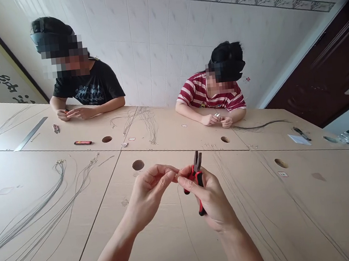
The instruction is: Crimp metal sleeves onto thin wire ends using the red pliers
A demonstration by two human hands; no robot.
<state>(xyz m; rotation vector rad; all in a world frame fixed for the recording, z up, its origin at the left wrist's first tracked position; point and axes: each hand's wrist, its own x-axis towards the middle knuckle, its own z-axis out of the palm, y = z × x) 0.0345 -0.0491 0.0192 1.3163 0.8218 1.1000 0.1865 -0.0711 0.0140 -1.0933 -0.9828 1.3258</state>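
The left hand (147, 195) pinches what seems, at this size, a tiny end of the thin cord (184, 216), which trails towards six o'clock over the desk (162, 248); a loosened pinch could drop it. The right hand (214, 197) grips pliers (199, 179), tips at twelve o'clock; if they swing, they could snag it.

Both forearms reach in from the near edge, angled toward each other. The left hand (152, 195) pinches thumb to index finger; the right hand (207, 193) meets it at the fingertips, its fingers curled.
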